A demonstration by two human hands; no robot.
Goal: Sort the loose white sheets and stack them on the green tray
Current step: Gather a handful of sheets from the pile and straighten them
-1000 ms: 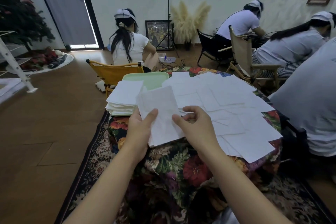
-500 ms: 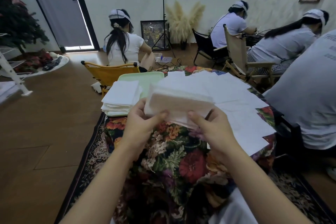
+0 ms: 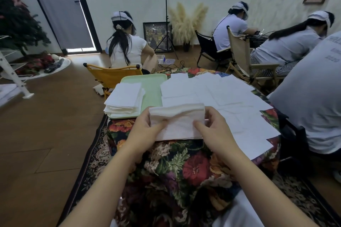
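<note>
Both hands, left hand (image 3: 145, 131) and right hand (image 3: 214, 127), pinch a soft folded white sheet (image 3: 177, 121); green tray (image 3: 153, 86) at eleven o'clock, its right half bare.

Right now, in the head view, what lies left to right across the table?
stack of sheets on the green tray → left hand → held sheet → right hand → loose sheets

Bare floral tablecloth (image 3: 184, 167) lies open below both hands, free for passage. To the left, the stack of sheets (image 3: 125, 99) fills the near left part of the green tray (image 3: 153, 90), leaving its right strip bare. Loose white sheets (image 3: 221, 101) cover the table ahead and right. A seated person's back (image 3: 310, 97) closes the right side.
</note>
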